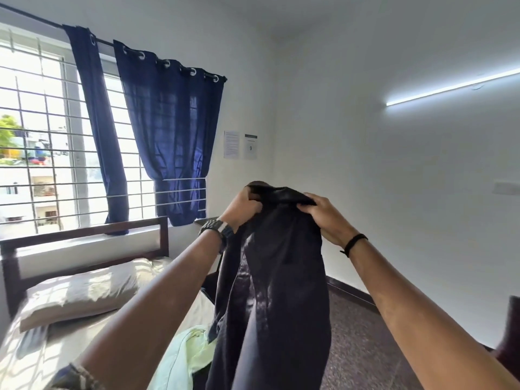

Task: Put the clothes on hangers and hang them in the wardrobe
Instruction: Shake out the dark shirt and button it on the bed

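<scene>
A dark navy garment [275,291] hangs in front of me, lifted above the bed. My left hand [242,206] grips its top edge on the left and my right hand [323,213] grips it on the right, both with fingers closed into the cloth. The fabric drapes straight down between my forearms. A pale green garment [183,358] lies crumpled on the bed below. No hanger and no wardrobe show in this view.
A bed [50,356] with a pillow [81,291] and a dark wooden headboard [84,235] stands at the left under a barred window with blue curtains [166,130]. Speckled floor [363,342] lies to the right. A dark object [509,342] sits at the right edge.
</scene>
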Action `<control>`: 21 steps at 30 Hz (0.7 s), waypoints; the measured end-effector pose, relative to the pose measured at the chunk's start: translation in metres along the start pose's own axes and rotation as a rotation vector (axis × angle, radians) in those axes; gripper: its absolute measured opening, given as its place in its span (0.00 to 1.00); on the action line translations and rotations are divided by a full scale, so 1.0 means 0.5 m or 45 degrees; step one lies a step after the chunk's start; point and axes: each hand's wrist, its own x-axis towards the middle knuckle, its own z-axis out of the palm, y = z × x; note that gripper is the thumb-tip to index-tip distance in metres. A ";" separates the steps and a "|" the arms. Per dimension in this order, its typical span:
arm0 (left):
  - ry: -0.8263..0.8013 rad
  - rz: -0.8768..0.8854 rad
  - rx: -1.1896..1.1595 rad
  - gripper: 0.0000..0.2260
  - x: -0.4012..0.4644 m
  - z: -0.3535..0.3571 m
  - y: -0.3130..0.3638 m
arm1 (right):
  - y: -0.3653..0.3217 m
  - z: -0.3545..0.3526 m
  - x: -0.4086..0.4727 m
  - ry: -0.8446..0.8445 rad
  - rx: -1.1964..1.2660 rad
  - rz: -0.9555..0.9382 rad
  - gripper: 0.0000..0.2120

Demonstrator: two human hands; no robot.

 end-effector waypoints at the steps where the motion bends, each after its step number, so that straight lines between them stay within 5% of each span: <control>1: 0.050 0.131 0.290 0.29 0.000 -0.003 -0.003 | -0.005 -0.003 -0.005 -0.034 0.050 0.010 0.12; 3: -0.032 0.316 0.645 0.35 0.001 -0.007 -0.009 | -0.010 -0.011 -0.012 -0.076 0.196 0.046 0.14; 6: -0.463 0.186 0.578 0.47 -0.004 0.002 -0.018 | -0.015 -0.032 -0.019 -0.110 0.300 0.093 0.14; 9: -0.662 0.059 0.527 0.46 -0.033 0.034 -0.020 | -0.009 -0.046 -0.026 -0.085 0.276 0.114 0.14; 11: -0.599 -0.033 0.300 0.37 -0.061 0.061 -0.013 | -0.002 -0.052 -0.026 0.003 0.263 0.153 0.13; 15: 0.025 0.207 0.203 0.15 -0.122 0.125 -0.034 | 0.013 -0.079 -0.015 0.254 -0.204 0.205 0.11; 21: -0.132 0.187 0.294 0.18 -0.153 0.166 -0.084 | 0.027 -0.104 -0.031 0.140 -0.775 0.065 0.09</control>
